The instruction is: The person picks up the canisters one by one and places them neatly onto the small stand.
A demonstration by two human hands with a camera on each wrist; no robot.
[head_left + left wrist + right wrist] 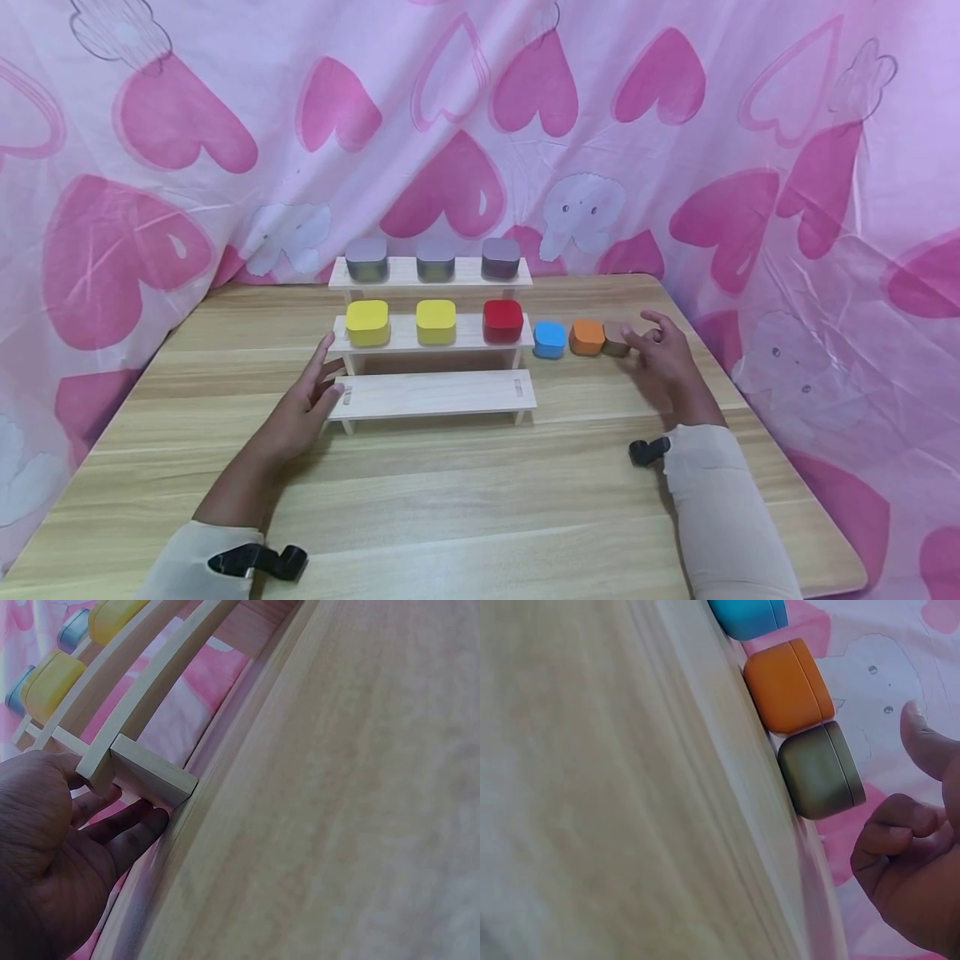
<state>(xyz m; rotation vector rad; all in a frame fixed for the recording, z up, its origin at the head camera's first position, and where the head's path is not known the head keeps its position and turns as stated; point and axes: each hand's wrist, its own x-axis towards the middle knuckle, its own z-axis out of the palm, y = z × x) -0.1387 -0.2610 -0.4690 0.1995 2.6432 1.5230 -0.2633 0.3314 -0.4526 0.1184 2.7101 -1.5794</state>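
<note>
Left hand (300, 412), fingers loosely spread, touches the stand (431, 394) at its left end; right hand (667, 350), half-curled, seems empty just right of the brown box (616, 340), which touches the orange box (587, 337) on the bench (465, 508). Hasty reaching could knock both; bumping the stand could topple its yellow boxes (367, 323).

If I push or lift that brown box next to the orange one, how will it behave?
The brown box would probably slide rather than roll, since it sits flat on the table. Its squat shape makes tipping seem unlikely. Lifted by the top, it might come apart, as a seam shows near there.
</note>
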